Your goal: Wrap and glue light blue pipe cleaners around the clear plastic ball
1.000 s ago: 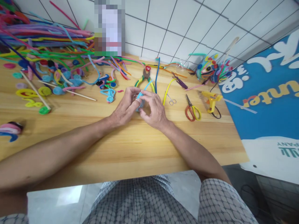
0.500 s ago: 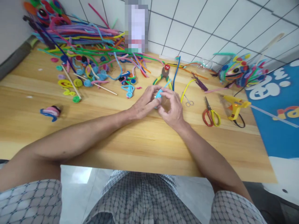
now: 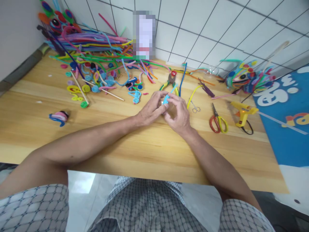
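Left hand [image 3: 152, 109], right hand [image 3: 179, 112] together, pinching light-blue pipe cleaner [image 3: 166, 99]; view swung left.

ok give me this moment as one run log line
left hand: holds blue strip | right hand: at strip | pliers: beyond hands | scissors, glue gun: to the right

Shirt cloth [image 3: 149, 209], 6 o'clock: pale grey fabric, thin dark lines crossing in a lattice, small dark dots at crossings; loose, creased down the middle.
Left sleeve [image 3: 36, 206], 8 o'clock: short, wide, same lattice print, hem above the elbow.
Right sleeve [image 3: 241, 216], 4 o'clock: short, matching print.
Left forearm [image 3: 96, 132], 9 o'clock: bare; one small spot near the elbow.
Right forearm [image 3: 217, 158], 4 o'clock: bare.
Left hand [image 3: 152, 108], right hand [image 3: 179, 111], centre of dial: ungloved.
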The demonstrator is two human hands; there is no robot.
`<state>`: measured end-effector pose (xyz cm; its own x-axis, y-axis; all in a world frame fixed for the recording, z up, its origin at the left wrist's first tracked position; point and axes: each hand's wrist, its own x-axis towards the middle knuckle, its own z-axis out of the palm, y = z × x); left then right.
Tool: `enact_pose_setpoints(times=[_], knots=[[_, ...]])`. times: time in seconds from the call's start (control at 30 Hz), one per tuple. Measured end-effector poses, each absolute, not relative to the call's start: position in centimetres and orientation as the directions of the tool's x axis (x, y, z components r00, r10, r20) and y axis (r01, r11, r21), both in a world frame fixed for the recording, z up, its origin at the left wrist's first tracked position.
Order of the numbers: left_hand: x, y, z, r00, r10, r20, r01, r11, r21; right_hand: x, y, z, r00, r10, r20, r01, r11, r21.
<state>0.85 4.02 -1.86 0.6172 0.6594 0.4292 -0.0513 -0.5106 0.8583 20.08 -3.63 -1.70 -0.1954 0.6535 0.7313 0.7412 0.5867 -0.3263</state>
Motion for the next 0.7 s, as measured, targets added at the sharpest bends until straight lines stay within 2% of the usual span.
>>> enact_pose_setpoints(times=[0.27,0.5,0.7], knots=[[0.88,4.37,-2.31,0.624,0.671,0.401,-0.057,-0.472,0.88,20.05,-3.47,-1.72,-0.202,0.666,0.718,0.749,0.578,-0.325],[1.01,4.38,-2.37,0.616,0.675,0.406,-0.063,-0.472,0.879,19.73,-3.56,-1.41,-0.2,0.627,0.753,0.742,0.599,-0.301],[1.02,4.32,-2.21,0.62,0.666,0.416,-0.061,-0.487,0.871,19.91,-3.55,-1.57,-0.193,0.658,0.728,0.742,0.583,-0.33]])
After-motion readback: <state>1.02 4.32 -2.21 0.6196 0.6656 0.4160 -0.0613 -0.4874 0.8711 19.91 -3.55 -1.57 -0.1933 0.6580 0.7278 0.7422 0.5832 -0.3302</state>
